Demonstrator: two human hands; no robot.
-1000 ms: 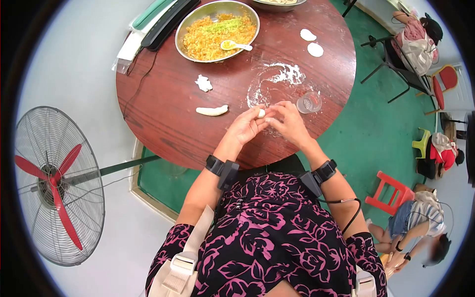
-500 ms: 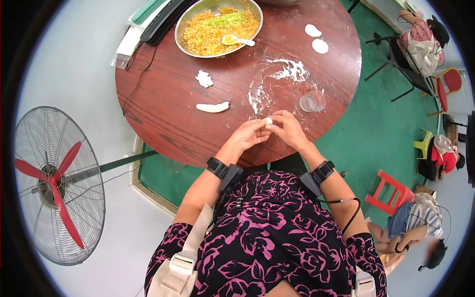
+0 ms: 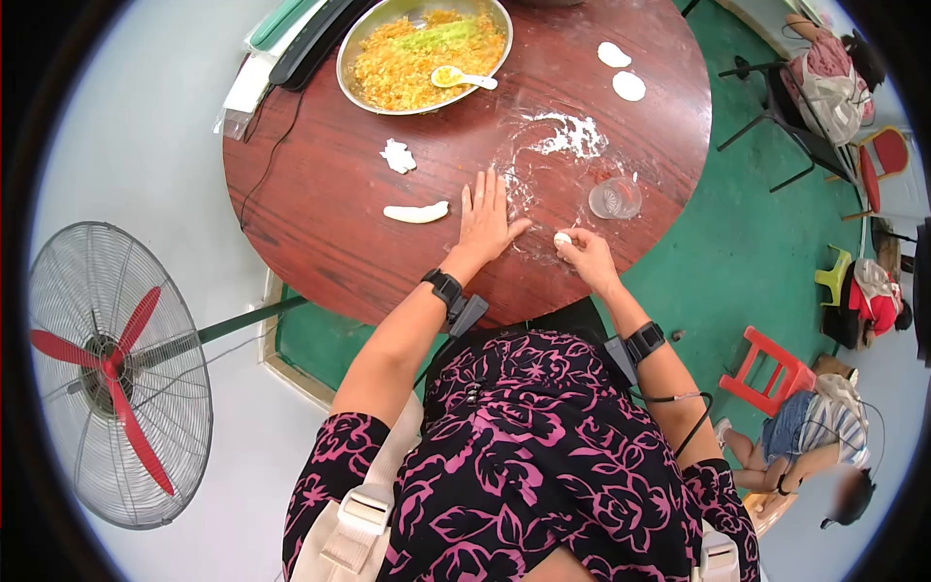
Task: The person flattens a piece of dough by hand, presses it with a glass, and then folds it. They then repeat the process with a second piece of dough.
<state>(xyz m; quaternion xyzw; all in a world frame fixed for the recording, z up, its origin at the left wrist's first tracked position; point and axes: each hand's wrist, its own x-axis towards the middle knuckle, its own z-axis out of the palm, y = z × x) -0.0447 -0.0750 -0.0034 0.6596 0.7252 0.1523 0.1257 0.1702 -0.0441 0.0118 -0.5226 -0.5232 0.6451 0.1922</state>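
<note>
My left hand (image 3: 485,218) lies flat on the dark wooden table, palm down with fingers outstretched, at the edge of a streak of white flour (image 3: 567,134). A small white dough ball (image 3: 561,239) is pinched between the fingertips of my right hand (image 3: 590,259), low over the table near its front edge. Left of my left hand lies a short dough roll (image 3: 416,212). Behind the roll is a crumpled white lump (image 3: 398,156). Two flat dough rounds (image 3: 628,86) rest at the far right of the table.
A steel bowl (image 3: 341,70) of chopped orange and green filling holds a white spoon (image 3: 465,79). A clear glass (image 3: 615,198) stands right of the flour. A pedestal fan (image 3: 109,359) is at left. Several people and a red stool (image 3: 766,372) are on the right.
My hands have parted. The left moved forward and left and flattened on the table; the right moved right, keeping the dough ball that was between both hands.
</note>
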